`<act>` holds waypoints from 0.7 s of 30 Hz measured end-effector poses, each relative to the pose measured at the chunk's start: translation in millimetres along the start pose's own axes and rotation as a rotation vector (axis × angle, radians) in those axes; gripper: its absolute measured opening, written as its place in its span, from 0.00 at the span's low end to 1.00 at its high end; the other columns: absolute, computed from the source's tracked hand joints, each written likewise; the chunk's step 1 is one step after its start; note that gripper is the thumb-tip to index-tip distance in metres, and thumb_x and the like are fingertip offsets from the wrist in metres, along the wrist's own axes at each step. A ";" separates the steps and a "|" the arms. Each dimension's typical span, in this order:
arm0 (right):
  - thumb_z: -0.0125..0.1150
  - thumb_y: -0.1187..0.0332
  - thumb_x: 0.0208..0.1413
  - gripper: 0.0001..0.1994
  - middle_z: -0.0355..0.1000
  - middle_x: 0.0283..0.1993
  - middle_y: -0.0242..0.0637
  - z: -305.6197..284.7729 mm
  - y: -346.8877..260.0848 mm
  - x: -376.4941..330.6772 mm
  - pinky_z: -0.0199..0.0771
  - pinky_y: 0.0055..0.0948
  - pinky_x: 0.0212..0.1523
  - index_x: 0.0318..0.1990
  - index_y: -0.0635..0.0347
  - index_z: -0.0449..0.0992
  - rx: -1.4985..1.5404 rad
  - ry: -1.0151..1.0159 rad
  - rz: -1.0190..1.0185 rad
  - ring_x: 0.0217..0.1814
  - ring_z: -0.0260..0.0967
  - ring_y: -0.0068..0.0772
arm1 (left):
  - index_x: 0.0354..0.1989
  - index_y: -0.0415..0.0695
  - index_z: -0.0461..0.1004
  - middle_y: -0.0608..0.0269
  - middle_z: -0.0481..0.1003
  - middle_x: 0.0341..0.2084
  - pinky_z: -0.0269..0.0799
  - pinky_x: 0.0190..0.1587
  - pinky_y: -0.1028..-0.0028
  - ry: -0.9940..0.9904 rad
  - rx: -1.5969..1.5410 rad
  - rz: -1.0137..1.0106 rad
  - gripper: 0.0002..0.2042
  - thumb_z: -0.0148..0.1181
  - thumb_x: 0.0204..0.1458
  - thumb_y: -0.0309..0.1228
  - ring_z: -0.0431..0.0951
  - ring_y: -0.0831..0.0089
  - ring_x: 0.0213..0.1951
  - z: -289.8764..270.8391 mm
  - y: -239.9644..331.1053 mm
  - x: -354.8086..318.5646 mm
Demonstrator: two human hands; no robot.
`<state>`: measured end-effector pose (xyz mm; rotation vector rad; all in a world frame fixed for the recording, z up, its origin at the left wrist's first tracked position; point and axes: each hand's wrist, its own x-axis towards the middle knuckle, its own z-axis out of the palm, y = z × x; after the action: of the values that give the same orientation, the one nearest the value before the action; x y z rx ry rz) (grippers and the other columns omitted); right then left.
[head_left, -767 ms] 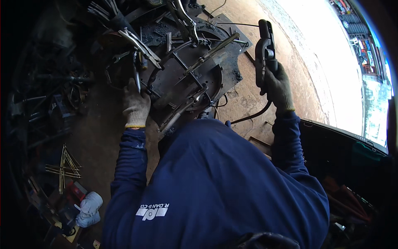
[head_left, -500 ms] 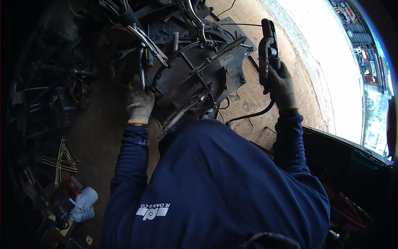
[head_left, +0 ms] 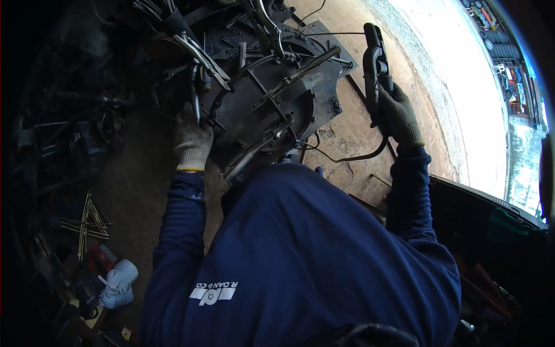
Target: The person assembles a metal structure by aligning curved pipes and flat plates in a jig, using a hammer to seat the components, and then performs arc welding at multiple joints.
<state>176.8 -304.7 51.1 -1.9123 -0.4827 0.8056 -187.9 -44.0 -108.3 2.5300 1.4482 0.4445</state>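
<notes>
In my gloved right hand [head_left: 399,118] is a black welding electrode holder [head_left: 373,63], upright, with my fingers closed round its handle. A thin welding rod [head_left: 338,33] sticks out leftward from its top end. Its dark cable [head_left: 370,154] curves from below the hand back to the left. At the left edge of a dark metal work table [head_left: 335,104], my gloved left hand [head_left: 195,139] is beside the lower end of a silver-shafted tool [head_left: 196,101]. Its fingertips are dark and partly hidden, so their grip is unclear. Locking clamps [head_left: 303,74] hold bars over a curved frame [head_left: 272,95] on the table.
Locking pliers [head_left: 202,61] and an open-end wrench [head_left: 174,72] hang at the table's left side. Thin rods [head_left: 87,225] lie crossed on the floor at left, near a white bundle [head_left: 118,283]. A dark bin-like box [head_left: 485,214] stands at the right.
My right hand and the electrode holder have shifted slightly right, and the cable's curve has changed. The left hand stays by the tool shaft, almost still.
</notes>
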 end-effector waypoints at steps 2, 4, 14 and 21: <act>0.63 0.51 0.66 0.25 0.73 0.30 0.32 -1.6 -5.7 3.7 0.73 0.23 0.21 0.56 0.64 0.72 -0.023 0.010 0.000 0.23 0.71 0.20 | 0.67 0.44 0.63 0.34 0.70 0.56 0.78 0.52 0.50 -0.012 0.011 -0.008 0.27 0.58 0.60 0.39 0.77 0.37 0.53 -2.2 2.5 1.0; 0.63 0.50 0.66 0.24 0.72 0.30 0.30 -2.2 -17.9 3.8 0.73 0.23 0.21 0.55 0.63 0.72 -0.040 0.007 0.006 0.22 0.69 0.19 | 0.67 0.44 0.63 0.34 0.71 0.56 0.78 0.52 0.50 -0.016 0.021 -0.012 0.27 0.58 0.60 0.39 0.77 0.37 0.53 -2.7 3.3 0.4; 0.58 0.55 0.69 0.20 0.73 0.29 0.33 -3.1 -13.4 3.6 0.75 0.23 0.18 0.57 0.63 0.71 0.089 0.156 -0.082 0.20 0.71 0.23 | 0.68 0.42 0.62 0.35 0.71 0.56 0.78 0.54 0.52 0.089 0.119 0.124 0.29 0.58 0.58 0.38 0.76 0.42 0.55 31.0 -27.5 -5.1; 0.57 0.58 0.70 0.20 0.73 0.31 0.32 -9.9 -6.5 -21.1 0.73 0.21 0.19 0.59 0.63 0.70 0.092 0.175 -0.114 0.23 0.72 0.21 | 0.67 0.41 0.63 0.35 0.72 0.53 0.78 0.52 0.52 0.040 0.018 0.057 0.28 0.57 0.59 0.37 0.77 0.38 0.51 6.7 -3.2 1.0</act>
<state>169.1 -321.3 66.9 -1.8331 -0.4349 0.5709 -187.6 -41.7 -115.5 2.5963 1.4025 0.4962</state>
